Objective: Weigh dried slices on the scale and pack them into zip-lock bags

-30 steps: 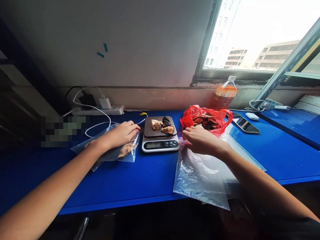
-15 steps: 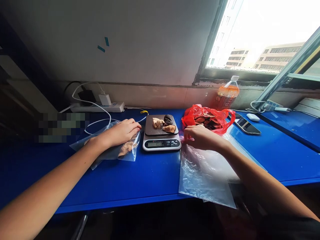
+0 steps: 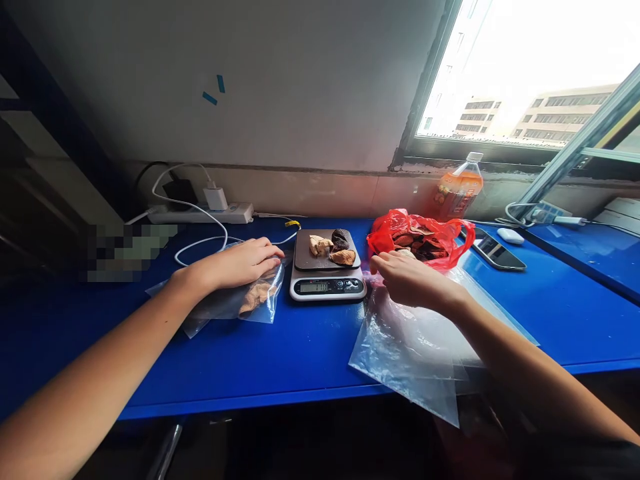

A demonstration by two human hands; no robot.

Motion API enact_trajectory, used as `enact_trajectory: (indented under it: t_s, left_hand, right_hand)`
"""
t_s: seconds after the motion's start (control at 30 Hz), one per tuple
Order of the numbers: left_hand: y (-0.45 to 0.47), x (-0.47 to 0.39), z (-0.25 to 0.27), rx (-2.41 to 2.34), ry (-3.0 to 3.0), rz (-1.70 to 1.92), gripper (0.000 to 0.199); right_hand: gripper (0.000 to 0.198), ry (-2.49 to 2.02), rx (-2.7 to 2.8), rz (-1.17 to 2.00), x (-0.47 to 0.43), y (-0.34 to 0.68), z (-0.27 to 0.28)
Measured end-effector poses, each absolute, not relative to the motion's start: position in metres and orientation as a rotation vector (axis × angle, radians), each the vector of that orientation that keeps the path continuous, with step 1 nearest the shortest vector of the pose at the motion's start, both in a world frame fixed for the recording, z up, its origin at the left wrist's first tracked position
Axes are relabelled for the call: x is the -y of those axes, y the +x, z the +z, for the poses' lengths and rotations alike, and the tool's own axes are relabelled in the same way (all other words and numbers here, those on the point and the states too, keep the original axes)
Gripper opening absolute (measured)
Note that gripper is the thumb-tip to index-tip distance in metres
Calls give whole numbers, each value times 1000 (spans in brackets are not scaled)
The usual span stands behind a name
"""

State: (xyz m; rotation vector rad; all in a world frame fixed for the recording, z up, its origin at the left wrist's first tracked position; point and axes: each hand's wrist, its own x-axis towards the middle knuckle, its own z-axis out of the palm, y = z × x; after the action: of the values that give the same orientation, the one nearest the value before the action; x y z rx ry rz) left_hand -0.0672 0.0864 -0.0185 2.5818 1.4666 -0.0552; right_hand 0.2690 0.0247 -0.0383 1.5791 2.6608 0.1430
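Glossy blue table [image 3: 300, 353], left hand [image 3: 240, 263] flat on filled clear bag [image 3: 235, 301], right hand [image 3: 407, 280] grip loose over crinkled empty bags [image 3: 410, 353].

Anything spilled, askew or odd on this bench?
Nothing spilled. The stack of clear bags under the right hand hangs over the front edge of the blue table, its corner unsupported.

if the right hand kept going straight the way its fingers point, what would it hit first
Probably the scale. The right hand rests on the clear bags with fingertips aimed left at the scale's right edge, just short of it. The red bag sits behind, off that line.
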Motion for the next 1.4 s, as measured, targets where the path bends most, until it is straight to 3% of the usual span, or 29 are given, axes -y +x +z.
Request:
enact_trajectory:
  t_s: [0.27,0.5,0.67,0.8,1.0,1.17,1.33,1.4]
  left_hand:
    - [-64,-87,-24,-1501,2586,-80,60]
    - [-60,-84,-24,-1533,2613,-91,54]
    - [-62,-83,-24,-1529,2626,-119,54]
    - [-63,-85,-26,-1500,2631,-118,52]
    - [-64,-85,-25,-1493,2635,-104,57]
    - [-66,-90,-27,-1500,2649,-87,57]
    - [-68,-92,-26,-1491,2630,-61,59]
    - [-68,-92,-25,-1487,2616,-42,58]
  right_hand:
    - [11,1856,-2925,-73,-50,256,-20]
    - [43,1911,-2984,-472,-109,226,-15]
    - [41,1879,-3108,-461,-121,219,-24]
    - [35,1915,-3292,-650,-109,235,-5]
    - [26,2121,-3111,-199,-70,316,31]
    - [16,1909,-2757,-545,-57,367,14]
    - [27,2233,-2538,264,-76,372,-2]
    - [25,2222,-2498,376,-80,374,-3]
